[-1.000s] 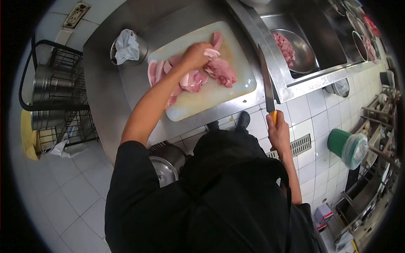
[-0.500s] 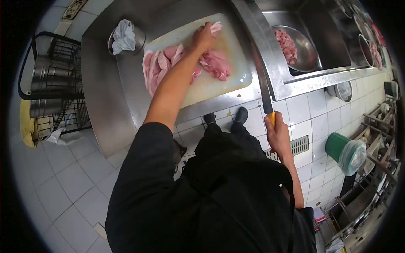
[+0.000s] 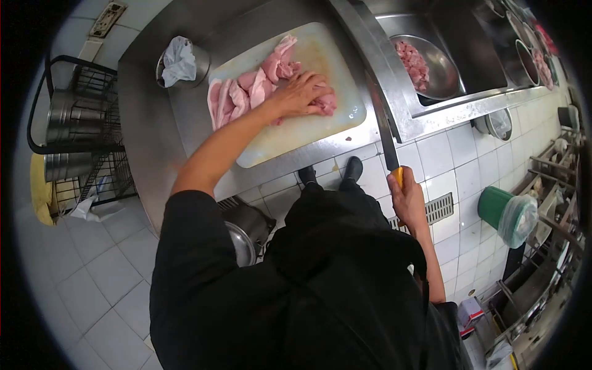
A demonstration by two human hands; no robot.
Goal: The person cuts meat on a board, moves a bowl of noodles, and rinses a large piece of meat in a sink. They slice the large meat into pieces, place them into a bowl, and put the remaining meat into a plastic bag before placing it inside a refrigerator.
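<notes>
My left hand (image 3: 301,94) is on the cutting board, its fingers curled over a piece of raw meat (image 3: 327,103) that looks like chicken. The hand hides part of this piece. Other pale pink pieces of meat (image 3: 237,95) lie side by side at the board's left, and one piece (image 3: 280,58) lies just beyond my hand. The white cutting board (image 3: 271,145) rests on the steel counter. My right hand (image 3: 408,198) is wrapped round the yellow handle of a long knife (image 3: 387,139). Its blade points away from me, past the counter's front edge, apart from the meat.
A steel bowl (image 3: 443,74) of cut meat sits in the sink (image 3: 475,49) at right. A steel pot (image 3: 200,65) with a white plastic bag (image 3: 179,60) stands left of the board. A wire rack (image 3: 98,148) is at far left, a green bin (image 3: 493,206) at right.
My left hand has come back toward me from the board's far side, onto the meat at its right. A piece now lies beyond the hand, beside the others. The knife stays almost still.
</notes>
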